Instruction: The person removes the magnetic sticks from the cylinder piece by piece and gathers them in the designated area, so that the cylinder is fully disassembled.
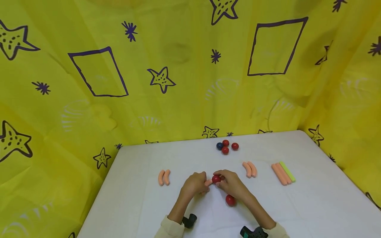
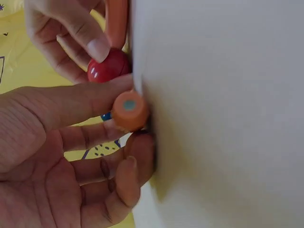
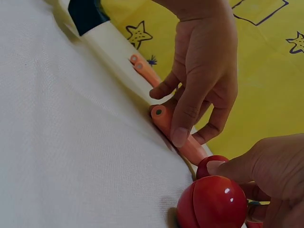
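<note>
Near the front middle of the table, my left hand (image 1: 194, 184) pinches an orange stick (image 3: 183, 137) between thumb and fingers. A grey disc shows in the stick's near end in the left wrist view. My right hand (image 1: 231, 182) holds a glossy red ball (image 1: 216, 179) between thumb and fingers. This ball meets the stick's far end; the exact contact is partly hidden by the fingers. A second red ball (image 1: 230, 200) lies on the table just below my right hand, and looks large in the right wrist view.
On the white table (image 1: 125, 205), two curved orange sticks (image 1: 164, 177) lie left and two more (image 1: 249, 169) right. Further right are straight orange sticks (image 1: 281, 174) beside a green stick (image 1: 287, 171). Red balls (image 1: 225, 150) and a blue ball (image 1: 219, 146) sit behind. A yellow patterned curtain (image 1: 184, 109) surrounds the table.
</note>
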`<move>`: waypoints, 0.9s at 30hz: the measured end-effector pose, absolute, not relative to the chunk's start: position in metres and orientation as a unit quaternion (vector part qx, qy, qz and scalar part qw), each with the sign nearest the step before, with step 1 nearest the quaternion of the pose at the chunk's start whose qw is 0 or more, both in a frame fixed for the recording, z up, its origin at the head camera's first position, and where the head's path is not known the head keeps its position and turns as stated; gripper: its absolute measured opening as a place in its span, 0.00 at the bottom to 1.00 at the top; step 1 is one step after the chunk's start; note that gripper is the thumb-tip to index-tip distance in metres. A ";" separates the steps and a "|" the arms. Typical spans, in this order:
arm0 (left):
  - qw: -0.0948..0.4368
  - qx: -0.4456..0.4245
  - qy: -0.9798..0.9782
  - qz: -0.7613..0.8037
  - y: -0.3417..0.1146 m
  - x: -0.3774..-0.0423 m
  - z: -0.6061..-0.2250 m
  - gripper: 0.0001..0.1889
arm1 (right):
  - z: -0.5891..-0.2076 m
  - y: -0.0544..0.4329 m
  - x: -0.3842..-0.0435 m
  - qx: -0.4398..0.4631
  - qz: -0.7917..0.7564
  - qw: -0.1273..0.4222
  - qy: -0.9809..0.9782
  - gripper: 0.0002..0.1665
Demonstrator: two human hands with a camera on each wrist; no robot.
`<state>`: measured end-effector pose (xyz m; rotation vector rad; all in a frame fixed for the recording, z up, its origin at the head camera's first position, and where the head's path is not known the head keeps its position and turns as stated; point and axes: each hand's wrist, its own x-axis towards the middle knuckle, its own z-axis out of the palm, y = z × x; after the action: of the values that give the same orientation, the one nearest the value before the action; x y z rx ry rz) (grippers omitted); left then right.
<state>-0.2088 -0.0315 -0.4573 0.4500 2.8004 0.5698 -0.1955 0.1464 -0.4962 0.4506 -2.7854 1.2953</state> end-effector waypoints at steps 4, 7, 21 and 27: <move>0.096 0.150 0.962 0.206 -0.032 -0.204 -0.462 0.14 | -0.496 0.147 -0.196 0.154 0.422 0.018 -0.893 0.21; 0.093 0.146 0.959 0.226 -0.033 -0.203 -0.463 0.13 | -0.495 0.147 -0.196 0.158 0.422 0.023 -0.892 0.20; 0.107 0.141 0.946 0.272 -0.037 -0.201 -0.465 0.11 | -0.498 0.145 -0.197 0.163 0.426 0.029 -0.889 0.19; 0.106 0.159 0.944 0.270 -0.038 -0.202 -0.467 0.11 | -0.498 0.144 -0.196 0.146 0.416 0.037 -0.897 0.18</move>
<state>-0.2022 -0.0381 -0.4665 0.4695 2.7809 0.7941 -0.1956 0.1439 -0.4981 0.4493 -2.7533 1.2759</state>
